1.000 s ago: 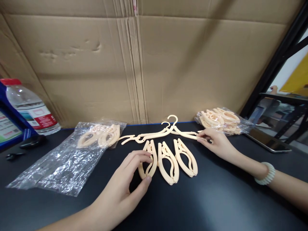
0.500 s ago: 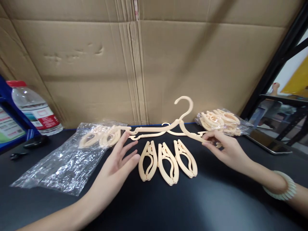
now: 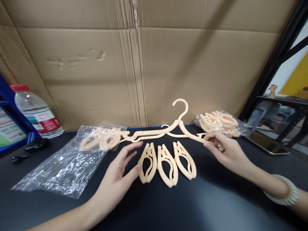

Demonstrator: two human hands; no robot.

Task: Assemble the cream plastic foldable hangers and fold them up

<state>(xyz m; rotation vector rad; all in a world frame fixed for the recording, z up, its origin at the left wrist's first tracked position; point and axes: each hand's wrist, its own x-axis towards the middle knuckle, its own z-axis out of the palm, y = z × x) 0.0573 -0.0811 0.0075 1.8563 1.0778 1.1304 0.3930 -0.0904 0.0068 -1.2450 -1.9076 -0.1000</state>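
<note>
The right hand (image 3: 225, 150) pinches the right arm of an unfolded hanger (image 3: 178, 126), lifted at the far middle of the table (image 3: 216, 205), while the left hand (image 3: 117, 175), fingers spread, hovers near three folded hangers (image 3: 167, 160); folding it seems next, needing the left hand's grip.

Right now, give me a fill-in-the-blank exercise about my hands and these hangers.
1. The right hand holds an unfolded hanger by one ____.
2. In front of the left hand lie ____ folded hangers side by side.
3. The water bottle has a ____ cap.
4. The wrist of the right hand wears a pale ____.

Missing words: arm; three; red; bracelet
</note>
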